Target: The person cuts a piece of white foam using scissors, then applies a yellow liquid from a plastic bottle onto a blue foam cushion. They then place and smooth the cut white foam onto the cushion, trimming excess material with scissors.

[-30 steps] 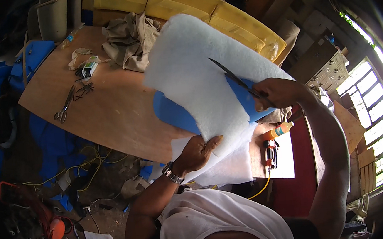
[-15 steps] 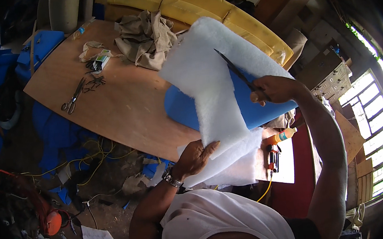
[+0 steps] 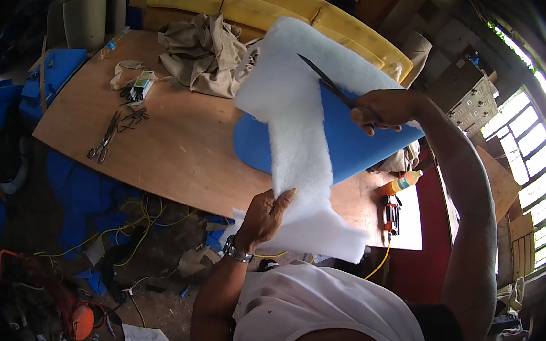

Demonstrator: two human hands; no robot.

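White fluffy batting lies over a blue foam piece on the wooden table. A long strip of it runs down toward me and flares out past the table's near edge. My left hand, with a metal watch on the wrist, is closed on the strip's left edge, thumb on top. In my right hand is a pair of dark scissors, gripped by the handles. Their blades point up and left over the batting, at the upper end of the strip. My fingers partly hide the handles.
On the tabletop lie a second pair of scissors, dark small sticks, a small box and crumpled beige cloth. A bottle of orange liquid and an orange-black power tool are at right. Yellow cords cross the littered floor.
My left hand has moved left and slightly down with the strip, which now hangs straighter. The scissors in my right hand have shifted slightly up and left. The batting's lower end has swung and spread.
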